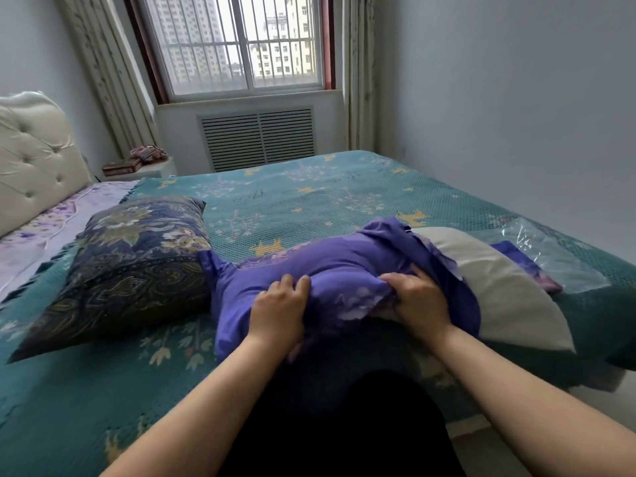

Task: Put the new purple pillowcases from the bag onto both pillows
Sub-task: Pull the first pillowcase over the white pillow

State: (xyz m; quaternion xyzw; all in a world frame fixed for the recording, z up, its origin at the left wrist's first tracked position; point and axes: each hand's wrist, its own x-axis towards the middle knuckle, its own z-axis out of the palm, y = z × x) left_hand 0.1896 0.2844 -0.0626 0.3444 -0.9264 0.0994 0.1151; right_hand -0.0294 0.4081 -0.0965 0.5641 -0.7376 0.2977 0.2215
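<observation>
1. Purple pillowcase [344, 266] sits bunched over the left end of the white pillow [495, 287], right under both hands as I watch the feed.
2. My left hand [278, 304] has its fingers curled into a fold of the purple cloth near the middle, gripping it.
3. My right hand [420, 301] pinches the gathered open edge of the pillowcase, where it meets the pillow.
4. The right half of the white pillow lies bare, pointing toward the bed's right edge.
5. A clear plastic bag [547, 256] lies just beyond it, with a second purple pillowcase [523, 263] partly under the pillow; I cannot tell whether it is inside the bag.
6. The other pillow [127, 266], in a dark blue floral cover, rests to the left, touching the purple cloth.
7. How far the pillow reaches inside the case is hidden by the cloth.
8. Everything lies on a bed with a teal patterned bedspread [309, 197]; a cream tufted headboard [34, 149] stands at left, and a barred window [237, 43] with curtains faces me above a vent grille [258, 139].
</observation>
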